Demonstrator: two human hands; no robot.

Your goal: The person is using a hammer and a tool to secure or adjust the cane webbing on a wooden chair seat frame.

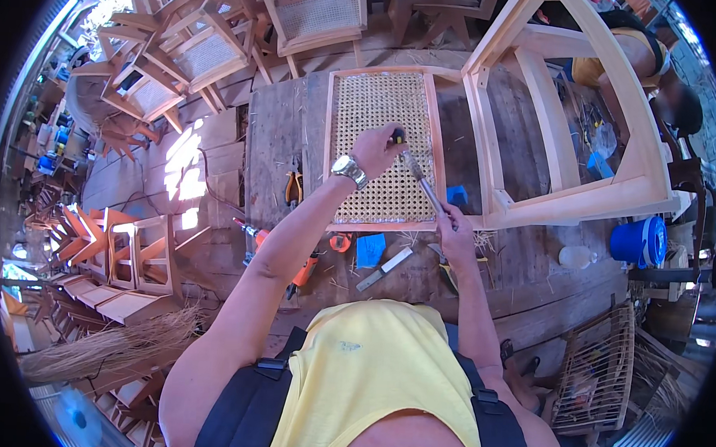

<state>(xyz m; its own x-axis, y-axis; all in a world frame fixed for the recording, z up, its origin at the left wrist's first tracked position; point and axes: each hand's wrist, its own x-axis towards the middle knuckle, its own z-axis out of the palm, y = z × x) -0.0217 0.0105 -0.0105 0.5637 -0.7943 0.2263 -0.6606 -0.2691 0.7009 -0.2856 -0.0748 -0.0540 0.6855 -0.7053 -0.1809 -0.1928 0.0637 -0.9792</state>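
Note:
A woven cane panel (pixel 375 104) in a pale wooden chair frame (pixel 435 147) lies flat on the worn wooden table. Over its middle is my left hand (pixel 375 152), a metal watch on the wrist. Its fingers are closed round a short tool handle (pixel 398 135) with a dark, yellowish end; the tool's lower part is hidden. My right hand (pixel 457 234), at the panel's near right corner, grips a hammer (pixel 430 191) by its metal shaft. The hammer's head points up and left, close to my left fingers.
A tall open part of the chair frame (pixel 545 120) rises on the right. Nearby lie orange-handled pliers (pixel 294 189), a tape measure (pixel 340 242), blue sheet (pixel 370 250), flat blade (pixel 385 269) and orange power tool (pixel 301 277). A blue bucket (pixel 639 240) stands right; another person (pixel 633 56) is beyond.

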